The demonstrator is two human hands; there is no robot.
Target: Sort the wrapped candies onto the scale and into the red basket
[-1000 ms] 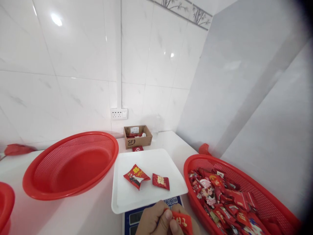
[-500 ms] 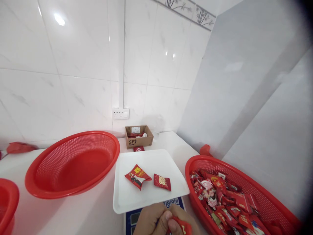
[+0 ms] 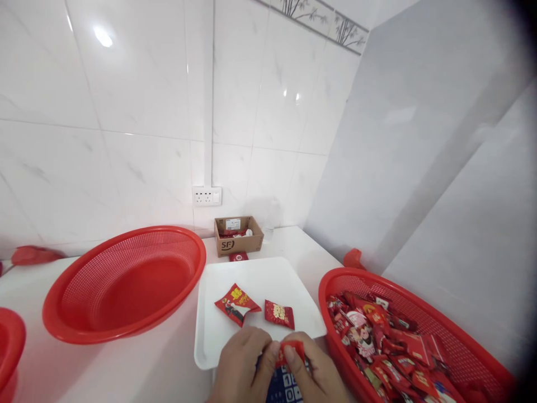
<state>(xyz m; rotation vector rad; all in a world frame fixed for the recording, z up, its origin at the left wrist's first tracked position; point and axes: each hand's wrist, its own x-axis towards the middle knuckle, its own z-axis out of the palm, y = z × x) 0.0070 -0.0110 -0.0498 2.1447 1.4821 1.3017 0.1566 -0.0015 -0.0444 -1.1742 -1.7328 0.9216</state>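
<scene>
My left hand [image 3: 243, 364] and my right hand [image 3: 314, 370] are closed together on a small red packet [image 3: 297, 349], pinching it between thumbs and fingers. They hover over the blue keypad [image 3: 289, 387] of a scale, at the near edge of its white tray [image 3: 255, 271]. Two packets lie flat on that tray: a pillow-shaped red one [image 3: 237, 303] with yellow print, and a smaller dark red one [image 3: 279, 314] with cream lettering. My fingers cover part of the held packet, so its print is mostly hidden.
On the right, a red basket [image 3: 335, 271] is heaped with red packets [image 3: 403, 341]. A second red basket [image 3: 126, 331] stands at left, and part of another [image 3: 12, 336] shows at the edge. Behind the tray is a cardboard box [image 3: 246, 244] by the tiled wall.
Both hands have risen and moved slightly forward with the red packet, from the bottom edge to the tray's near edge. More of the keypad shows between them. The two tray packets have stayed put.
</scene>
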